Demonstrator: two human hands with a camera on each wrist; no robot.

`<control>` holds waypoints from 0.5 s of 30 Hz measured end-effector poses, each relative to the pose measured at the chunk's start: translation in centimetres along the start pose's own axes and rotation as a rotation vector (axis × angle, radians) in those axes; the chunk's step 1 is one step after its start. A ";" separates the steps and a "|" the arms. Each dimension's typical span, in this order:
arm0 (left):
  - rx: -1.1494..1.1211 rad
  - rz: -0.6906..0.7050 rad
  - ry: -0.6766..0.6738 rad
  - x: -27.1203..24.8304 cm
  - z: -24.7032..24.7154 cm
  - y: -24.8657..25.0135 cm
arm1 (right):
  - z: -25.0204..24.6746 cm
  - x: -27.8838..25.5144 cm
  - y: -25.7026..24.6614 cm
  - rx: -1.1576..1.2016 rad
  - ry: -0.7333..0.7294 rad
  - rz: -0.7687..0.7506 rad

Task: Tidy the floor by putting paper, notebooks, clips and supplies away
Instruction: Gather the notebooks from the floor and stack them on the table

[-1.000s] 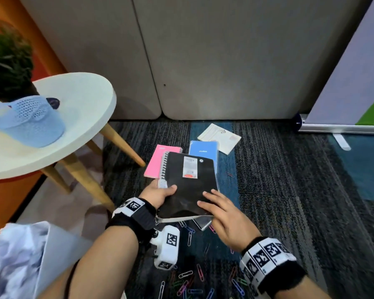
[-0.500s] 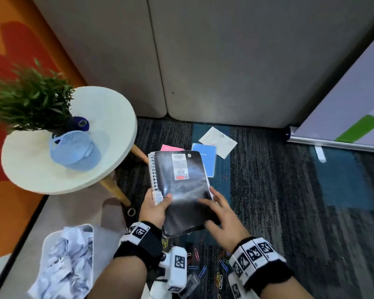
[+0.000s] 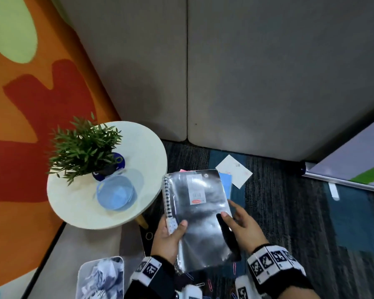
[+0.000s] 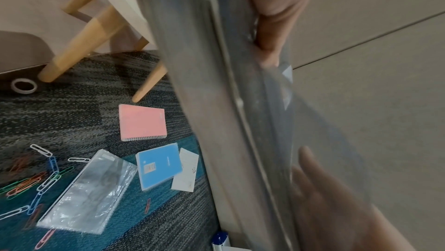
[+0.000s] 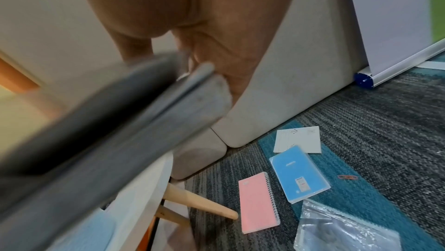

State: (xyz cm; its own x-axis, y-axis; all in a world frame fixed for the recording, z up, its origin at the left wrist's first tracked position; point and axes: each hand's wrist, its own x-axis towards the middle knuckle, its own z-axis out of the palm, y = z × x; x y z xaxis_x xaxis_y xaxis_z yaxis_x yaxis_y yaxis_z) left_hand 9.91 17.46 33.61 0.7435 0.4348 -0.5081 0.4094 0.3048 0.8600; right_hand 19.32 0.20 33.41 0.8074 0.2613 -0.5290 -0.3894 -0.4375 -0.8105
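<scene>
A black spiral notebook (image 3: 199, 214) in shiny clear wrap is held up above the carpet, beside the round white table (image 3: 78, 214). My left hand (image 3: 173, 229) grips its spiral side near the lower corner, thumb on the cover. At the right edge my right hand (image 3: 231, 216) pinches it, thumb on top and fingers behind. On the floor lie a pink notebook (image 4: 143, 122), a blue notebook (image 4: 159, 165), a white card (image 4: 185, 169), a clear-wrapped notebook (image 4: 86, 192) and several coloured paper clips (image 4: 36, 179).
The table carries a potted plant (image 3: 82, 145) and a pale blue basket (image 3: 115, 194). A tape roll (image 4: 24, 86) lies by a table leg. A bin of crumpled paper (image 3: 102, 277) stands at lower left. Grey panels and a banner base (image 3: 343, 184) close the far side.
Both hands have lifted the black notebook off the floor pile and raised it to about table height. The view has risen with it.
</scene>
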 end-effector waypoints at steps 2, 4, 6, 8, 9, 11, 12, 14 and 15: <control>-0.029 0.017 0.002 0.5 0.0 0.6 | 0.4 0.6 -0.6 -0.026 0.019 -0.036; -0.008 0.021 0.012 0.8 0.1 1.2 | 0.5 1.6 -0.9 -0.057 0.050 -0.043; -0.012 0.014 0.021 1.3 0.3 1.3 | 0.4 2.7 -0.9 -0.087 0.044 -0.010; -0.040 -0.046 0.021 1.7 0.7 1.6 | 0.2 3.9 -0.9 -0.125 0.018 -0.003; -0.043 -0.095 0.017 2.1 1.0 1.6 | 0.1 4.7 -0.8 -0.139 0.006 -0.007; -0.043 -0.136 0.015 3.1 1.4 1.0 | -0.2 6.4 -0.5 -0.169 -0.019 -0.002; -0.013 -0.108 0.012 4.0 1.5 0.5 | -0.3 7.3 -0.2 -0.181 -0.033 -0.006; 0.076 -0.063 0.032 6.0 2.0 -1.3 | -0.6 9.6 0.6 -0.201 -0.074 -0.017; 0.106 -0.052 0.062 7.1 2.5 -2.0 | -0.6 10.9 1.0 -0.198 -0.091 -0.020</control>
State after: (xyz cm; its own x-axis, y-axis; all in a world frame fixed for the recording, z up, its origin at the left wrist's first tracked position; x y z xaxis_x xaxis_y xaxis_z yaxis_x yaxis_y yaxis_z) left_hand 15.70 17.85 28.44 0.6873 0.4733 -0.5510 0.5024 0.2381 0.8312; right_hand 28.01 2.10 27.02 0.7672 0.3440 -0.5414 -0.2719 -0.5900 -0.7602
